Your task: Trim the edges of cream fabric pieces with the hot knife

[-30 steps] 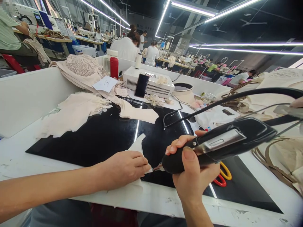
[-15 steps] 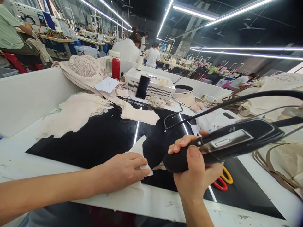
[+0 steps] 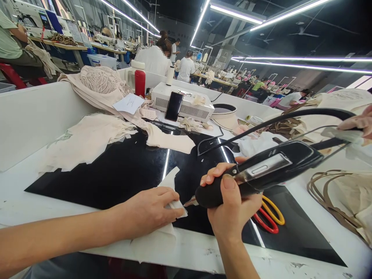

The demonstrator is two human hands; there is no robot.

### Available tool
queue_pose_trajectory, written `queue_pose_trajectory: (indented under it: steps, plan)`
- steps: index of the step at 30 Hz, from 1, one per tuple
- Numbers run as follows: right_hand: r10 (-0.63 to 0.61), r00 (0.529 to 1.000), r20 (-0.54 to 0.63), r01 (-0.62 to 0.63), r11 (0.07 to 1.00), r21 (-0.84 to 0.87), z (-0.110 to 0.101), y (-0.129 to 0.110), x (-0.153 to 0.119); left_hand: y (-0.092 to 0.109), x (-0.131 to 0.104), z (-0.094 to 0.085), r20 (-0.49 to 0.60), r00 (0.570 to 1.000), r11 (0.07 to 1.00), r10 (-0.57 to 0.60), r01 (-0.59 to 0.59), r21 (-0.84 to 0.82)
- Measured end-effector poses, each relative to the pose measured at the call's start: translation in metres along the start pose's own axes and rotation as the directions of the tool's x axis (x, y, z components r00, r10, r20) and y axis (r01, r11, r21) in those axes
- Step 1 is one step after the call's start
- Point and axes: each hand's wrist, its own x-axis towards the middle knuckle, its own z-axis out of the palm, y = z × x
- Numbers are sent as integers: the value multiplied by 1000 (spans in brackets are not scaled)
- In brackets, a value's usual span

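Observation:
My left hand (image 3: 154,211) is closed on a folded piece of pale cream fabric (image 3: 171,179), whose lower part hangs towards the table's front edge. In my right hand (image 3: 232,201) is a black corded hand tool (image 3: 276,166) with a silver panel on its body. Its pointed metal tip (image 3: 191,201) is right at the fabric's edge beside my left fingers; whether they touch I cannot tell. Scissors (image 3: 269,217) with red and yellow handles lie behind my right wrist, their blades hidden.
Under the work lies a glossy black sheet (image 3: 122,170). Cream fabric pieces (image 3: 90,139), a phone (image 3: 174,106), a white vented box (image 3: 186,102) and a red bottle (image 3: 140,83) are behind it. At right, another person's hand (image 3: 359,122) is by the tool's black cable (image 3: 279,118).
The black hand tool has shifted slightly left, its tip closer to the fabric. The other person's hand at right shows more. My left hand has hardly moved.

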Motion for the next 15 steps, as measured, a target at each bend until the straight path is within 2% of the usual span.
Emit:
queue_pose_trajectory:
  steps: [15]
  plan:
    - [14, 1000, -10, -14, 1000, -3, 3, 0, -1, 0, 2, -5, 19, 999, 999, -31, 32, -20]
